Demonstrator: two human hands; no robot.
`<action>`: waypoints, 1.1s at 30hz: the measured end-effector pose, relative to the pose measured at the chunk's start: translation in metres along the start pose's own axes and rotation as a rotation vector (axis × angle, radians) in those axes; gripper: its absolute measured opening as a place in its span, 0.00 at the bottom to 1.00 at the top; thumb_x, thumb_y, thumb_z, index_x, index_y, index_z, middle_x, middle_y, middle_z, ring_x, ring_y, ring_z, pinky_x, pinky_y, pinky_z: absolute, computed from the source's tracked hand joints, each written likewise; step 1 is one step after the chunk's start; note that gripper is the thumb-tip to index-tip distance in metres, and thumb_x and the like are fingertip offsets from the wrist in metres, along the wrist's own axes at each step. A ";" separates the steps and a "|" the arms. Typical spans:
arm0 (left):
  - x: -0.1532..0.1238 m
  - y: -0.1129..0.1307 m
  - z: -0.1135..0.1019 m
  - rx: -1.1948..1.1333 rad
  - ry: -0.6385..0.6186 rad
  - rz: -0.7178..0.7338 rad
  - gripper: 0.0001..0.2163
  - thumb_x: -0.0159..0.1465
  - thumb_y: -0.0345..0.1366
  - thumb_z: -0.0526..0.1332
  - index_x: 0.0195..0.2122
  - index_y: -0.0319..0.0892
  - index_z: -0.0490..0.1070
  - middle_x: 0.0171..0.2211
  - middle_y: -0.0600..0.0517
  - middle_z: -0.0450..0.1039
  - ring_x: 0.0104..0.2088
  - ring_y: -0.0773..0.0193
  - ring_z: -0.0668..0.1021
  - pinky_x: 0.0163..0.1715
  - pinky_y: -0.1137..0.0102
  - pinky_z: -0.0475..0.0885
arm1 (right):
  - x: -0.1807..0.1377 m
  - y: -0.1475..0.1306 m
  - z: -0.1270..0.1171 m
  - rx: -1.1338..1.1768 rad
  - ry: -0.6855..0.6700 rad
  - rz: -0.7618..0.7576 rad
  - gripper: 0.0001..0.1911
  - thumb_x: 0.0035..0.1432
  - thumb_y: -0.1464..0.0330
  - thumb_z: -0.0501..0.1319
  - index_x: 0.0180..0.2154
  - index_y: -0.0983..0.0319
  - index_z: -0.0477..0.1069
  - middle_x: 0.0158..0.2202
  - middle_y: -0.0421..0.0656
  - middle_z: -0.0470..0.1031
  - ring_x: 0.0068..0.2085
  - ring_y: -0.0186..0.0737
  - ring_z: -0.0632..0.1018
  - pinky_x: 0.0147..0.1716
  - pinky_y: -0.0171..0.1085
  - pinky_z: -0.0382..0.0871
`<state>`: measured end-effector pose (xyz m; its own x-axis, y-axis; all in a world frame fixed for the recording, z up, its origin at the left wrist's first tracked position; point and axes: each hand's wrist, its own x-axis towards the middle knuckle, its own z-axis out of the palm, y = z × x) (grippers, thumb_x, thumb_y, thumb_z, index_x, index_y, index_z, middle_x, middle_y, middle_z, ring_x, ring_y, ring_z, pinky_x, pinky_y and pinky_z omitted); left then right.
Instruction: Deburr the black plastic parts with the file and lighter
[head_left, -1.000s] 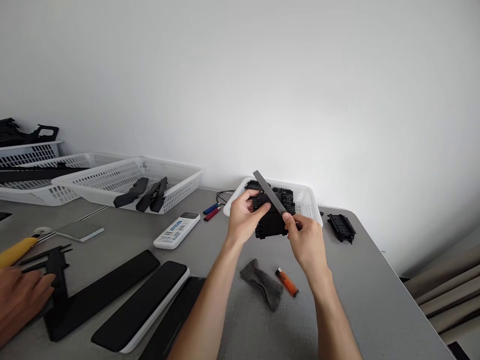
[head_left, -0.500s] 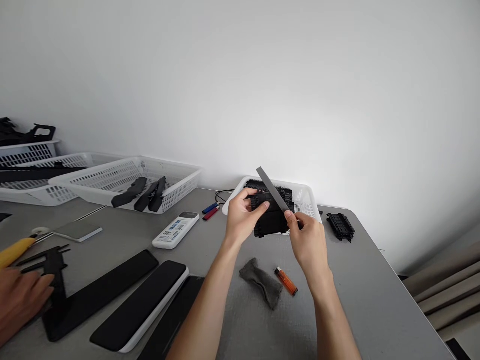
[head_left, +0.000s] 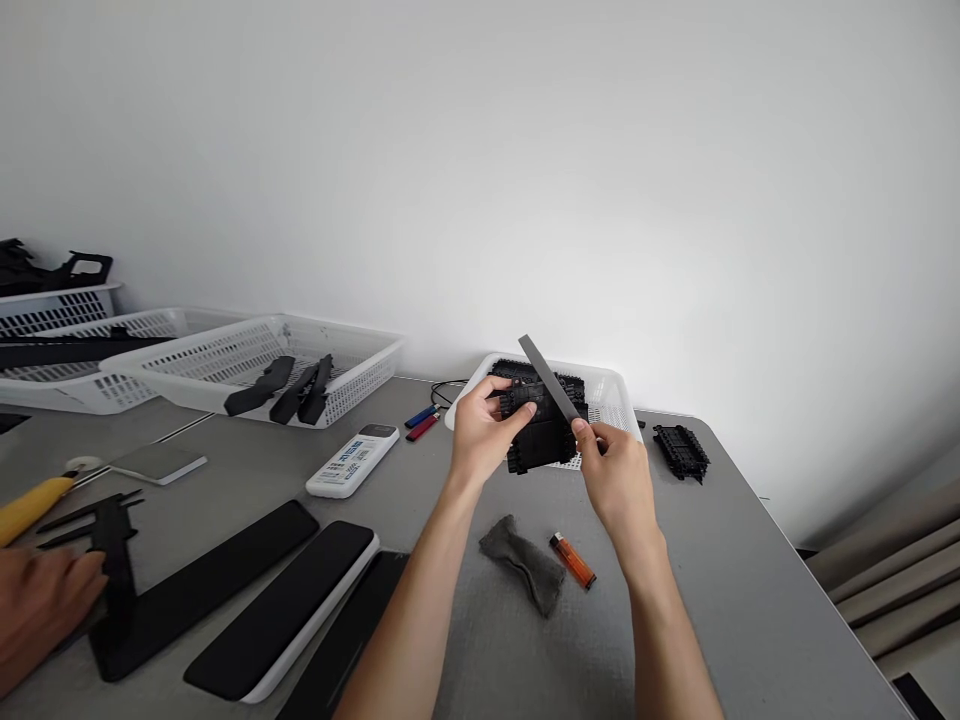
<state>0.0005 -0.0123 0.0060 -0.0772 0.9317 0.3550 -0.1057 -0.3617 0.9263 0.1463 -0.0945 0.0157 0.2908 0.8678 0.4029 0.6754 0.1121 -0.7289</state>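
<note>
My left hand grips a black ribbed plastic part and holds it up over the grey table. My right hand pinches a flat grey metal file, whose blade lies slanted across the top of the part and points up and to the left. Behind both hands stands a white basket with more black parts in it. A further black ribbed part lies on the table to the right of that basket.
A grey cloth and an orange lighter lie near my wrists. A white remote, two lighters, long black panels and white baskets lie left. Another person's hand rests at the left edge.
The file has slid a little up and to the right across the black part. Both hands have risen slightly. The other person's hand has drawn back toward the left edge.
</note>
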 end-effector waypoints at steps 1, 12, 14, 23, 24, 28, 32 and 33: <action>0.000 -0.001 0.000 -0.003 0.002 -0.004 0.17 0.48 0.37 0.72 0.39 0.41 0.72 0.29 0.51 0.80 0.29 0.60 0.81 0.31 0.70 0.75 | 0.001 0.001 0.000 0.007 -0.004 0.000 0.27 0.68 0.52 0.51 0.20 0.58 0.56 0.17 0.37 0.61 0.21 0.34 0.55 0.24 0.37 0.46; -0.001 -0.002 0.003 0.001 0.027 -0.029 0.19 0.48 0.37 0.72 0.40 0.40 0.72 0.29 0.50 0.81 0.29 0.60 0.81 0.30 0.71 0.73 | 0.003 0.002 0.001 -0.015 -0.004 0.017 0.26 0.68 0.54 0.51 0.20 0.58 0.55 0.17 0.37 0.60 0.21 0.34 0.54 0.24 0.37 0.45; -0.001 -0.001 0.004 0.010 0.009 -0.033 0.18 0.49 0.38 0.72 0.40 0.40 0.73 0.30 0.50 0.81 0.29 0.60 0.81 0.30 0.71 0.73 | 0.002 0.000 0.001 0.006 -0.028 -0.003 0.26 0.68 0.53 0.51 0.20 0.58 0.56 0.17 0.37 0.60 0.21 0.34 0.55 0.23 0.37 0.46; 0.000 -0.001 0.004 -0.043 0.020 -0.042 0.19 0.48 0.38 0.73 0.39 0.40 0.73 0.28 0.51 0.80 0.29 0.60 0.81 0.30 0.70 0.74 | 0.002 -0.001 0.000 -0.038 0.004 0.005 0.26 0.68 0.54 0.51 0.20 0.58 0.55 0.17 0.36 0.59 0.21 0.34 0.53 0.24 0.37 0.46; 0.000 -0.002 0.004 -0.044 0.024 -0.047 0.19 0.48 0.38 0.73 0.39 0.40 0.73 0.28 0.51 0.80 0.29 0.60 0.81 0.30 0.70 0.74 | 0.002 -0.001 -0.001 -0.046 0.018 0.014 0.26 0.68 0.54 0.51 0.20 0.58 0.55 0.17 0.36 0.59 0.21 0.34 0.52 0.24 0.37 0.45; -0.001 -0.001 0.006 -0.026 -0.007 -0.043 0.18 0.48 0.37 0.72 0.39 0.41 0.73 0.29 0.51 0.80 0.28 0.61 0.81 0.29 0.71 0.73 | 0.000 -0.002 0.000 -0.010 -0.027 -0.013 0.25 0.67 0.53 0.52 0.21 0.58 0.55 0.17 0.36 0.58 0.22 0.34 0.52 0.24 0.37 0.46; -0.003 0.003 0.007 -0.001 -0.015 -0.021 0.17 0.49 0.38 0.71 0.39 0.41 0.73 0.28 0.51 0.80 0.27 0.61 0.80 0.27 0.72 0.72 | 0.001 -0.003 0.003 -0.020 -0.060 -0.016 0.25 0.67 0.52 0.52 0.21 0.58 0.55 0.18 0.36 0.58 0.22 0.35 0.53 0.24 0.37 0.46; -0.004 0.003 0.007 -0.001 -0.007 -0.022 0.17 0.49 0.38 0.71 0.39 0.41 0.73 0.28 0.51 0.80 0.27 0.61 0.80 0.27 0.72 0.72 | 0.002 -0.002 0.002 -0.028 -0.050 -0.010 0.25 0.67 0.53 0.52 0.21 0.58 0.55 0.18 0.36 0.58 0.23 0.35 0.53 0.24 0.37 0.46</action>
<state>0.0074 -0.0165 0.0086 -0.0676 0.9396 0.3355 -0.1080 -0.3411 0.9338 0.1445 -0.0921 0.0170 0.2502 0.8898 0.3817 0.6973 0.1080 -0.7086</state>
